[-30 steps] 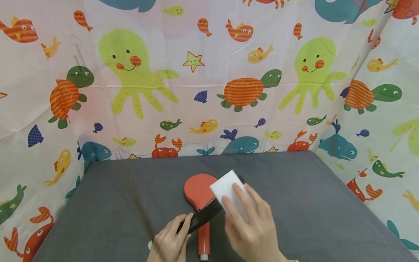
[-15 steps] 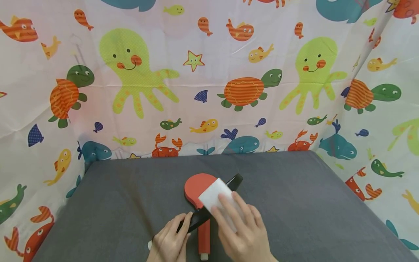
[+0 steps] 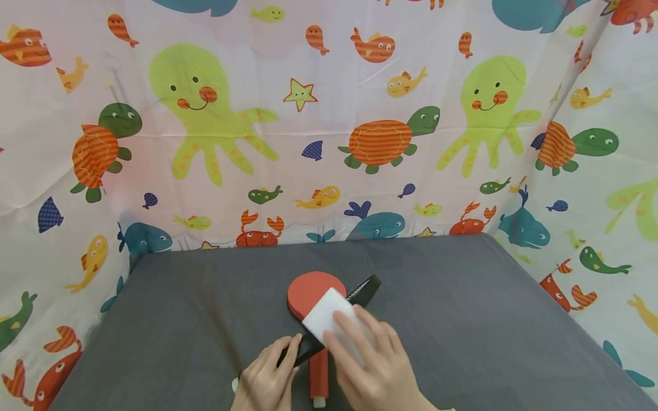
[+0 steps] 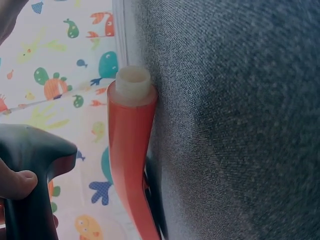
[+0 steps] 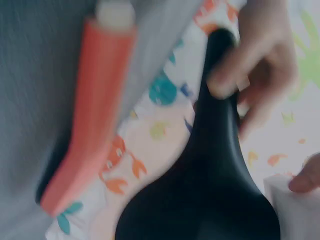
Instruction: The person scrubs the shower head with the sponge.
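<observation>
My left hand [image 3: 266, 374] grips the handle of a black paddle-shaped thing [image 3: 366, 290], held at a slant with its broad end to the upper right. A light, speckled strip shows along that end. My right hand [image 3: 377, 362] holds a white sponge block [image 3: 325, 313] against or just over the black thing's middle; exact contact cannot be told. The right wrist view shows the smooth, wide back of the black thing [image 5: 200, 200], with the sponge [image 5: 297, 210] beside it. Behind them lies an orange shower head [image 3: 315, 288] with a pale hollow end stub, partly covered by the sponge and black thing.
A dark grey cloth [image 3: 462, 319] covers the table. At the back and sides hangs a white curtain [image 3: 288, 142] printed with sea animals. A small white round thing [image 3: 235, 384] shows beside the left hand, mostly hidden.
My right hand has moved the sponge left and down along the black thing, uncovering its far end. The left hand and the orange shower head have stayed about where they were.
</observation>
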`<state>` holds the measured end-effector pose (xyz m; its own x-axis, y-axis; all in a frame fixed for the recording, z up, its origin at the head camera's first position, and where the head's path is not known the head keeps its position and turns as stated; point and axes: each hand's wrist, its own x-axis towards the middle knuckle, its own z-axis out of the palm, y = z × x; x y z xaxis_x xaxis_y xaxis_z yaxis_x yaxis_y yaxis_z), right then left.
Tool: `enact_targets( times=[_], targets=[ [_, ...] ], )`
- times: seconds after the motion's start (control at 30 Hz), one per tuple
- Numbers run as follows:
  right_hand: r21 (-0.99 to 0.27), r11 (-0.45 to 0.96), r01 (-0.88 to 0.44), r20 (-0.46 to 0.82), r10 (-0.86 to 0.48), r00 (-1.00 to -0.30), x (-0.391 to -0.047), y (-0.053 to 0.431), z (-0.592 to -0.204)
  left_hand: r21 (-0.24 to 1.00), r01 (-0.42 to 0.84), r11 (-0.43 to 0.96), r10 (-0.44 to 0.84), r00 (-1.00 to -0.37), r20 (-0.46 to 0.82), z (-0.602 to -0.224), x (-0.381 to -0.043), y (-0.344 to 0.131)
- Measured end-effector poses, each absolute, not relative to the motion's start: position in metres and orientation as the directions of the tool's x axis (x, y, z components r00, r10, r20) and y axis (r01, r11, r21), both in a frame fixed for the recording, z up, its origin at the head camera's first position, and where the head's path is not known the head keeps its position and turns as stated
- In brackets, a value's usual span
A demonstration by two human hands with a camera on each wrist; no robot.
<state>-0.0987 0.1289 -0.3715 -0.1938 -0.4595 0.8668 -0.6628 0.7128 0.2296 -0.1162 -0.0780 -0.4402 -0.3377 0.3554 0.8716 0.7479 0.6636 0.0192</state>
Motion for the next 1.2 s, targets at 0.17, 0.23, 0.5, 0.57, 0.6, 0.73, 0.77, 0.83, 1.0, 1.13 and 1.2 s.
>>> enact_targets(
  times=[0.17,0.23,0.5,0.57,0.6,0.73,0.77,0.83,1.0,1.13,1.2],
  targets=[
    [0.214,0.689,-0.693,0.880,-0.443,-0.169,-0.105,0.133,-0.366,0.007,0.759,0.650,0.353,-0.311,0.882,-0.440,-0.118,-0.080],
    [0.128,0.690,-0.713,0.913,-0.363,-0.187,-0.113,0.142,-0.356,0.022,0.766,0.642,0.347,-0.315,0.883,-0.439,-0.118,-0.080],
    [-0.418,0.561,-0.714,0.838,-0.064,-0.541,-0.140,0.184,-0.366,0.107,0.795,0.597,0.297,-0.342,0.891,-0.434,-0.114,-0.078],
    [-0.561,0.479,-0.675,0.761,-0.021,-0.648,-0.141,0.186,-0.371,0.174,0.807,0.564,0.263,-0.376,0.888,-0.433,-0.111,-0.077],
    [-0.630,0.437,-0.642,0.713,-0.001,-0.701,-0.141,0.186,-0.373,0.212,0.816,0.537,0.246,-0.393,0.886,-0.433,-0.110,-0.076],
    [-0.827,0.229,-0.513,0.530,0.014,-0.848,-0.137,0.178,-0.378,0.382,0.844,0.376,0.180,-0.471,0.863,-0.432,-0.105,-0.073],
    [-0.852,0.150,-0.501,0.507,0.000,-0.862,-0.136,0.176,-0.378,0.421,0.845,0.331,0.170,-0.492,0.854,-0.432,-0.104,-0.073],
    [-0.874,-0.006,-0.486,0.486,-0.039,-0.873,-0.134,0.171,-0.379,0.474,0.846,0.244,0.157,-0.517,0.841,-0.431,-0.104,-0.072],
    [-0.799,-0.309,-0.516,0.563,-0.085,-0.822,-0.124,0.157,-0.375,0.563,0.826,0.018,0.217,-0.553,0.805,-0.434,-0.106,-0.073],
    [-0.697,-0.451,-0.557,0.662,-0.108,-0.741,-0.117,0.144,-0.371,0.581,0.770,-0.263,0.288,-0.512,0.809,-0.438,-0.111,-0.071],
    [-0.669,-0.481,-0.567,0.690,-0.115,-0.715,-0.113,0.139,-0.368,0.573,0.725,-0.382,0.312,-0.482,0.819,-0.438,-0.113,-0.070]
  ],
)
